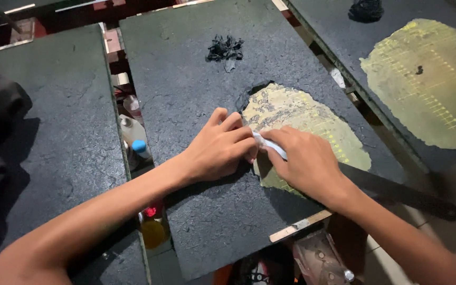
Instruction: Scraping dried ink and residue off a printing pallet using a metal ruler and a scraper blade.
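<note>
Scraper, a small white one, sat pinched in the closed fingers of my right hand at mid-frame, its edge at the rim of the bare yellowish patch on the middle board. My left hand pressed flat beside it, fingers curled on the black coating, gripping nothing. By my judgement, only that patch was stripped; most of the board stayed black. A heap of black scrapings lay higher up. The board at upper right showed a larger cleared area.
</note>
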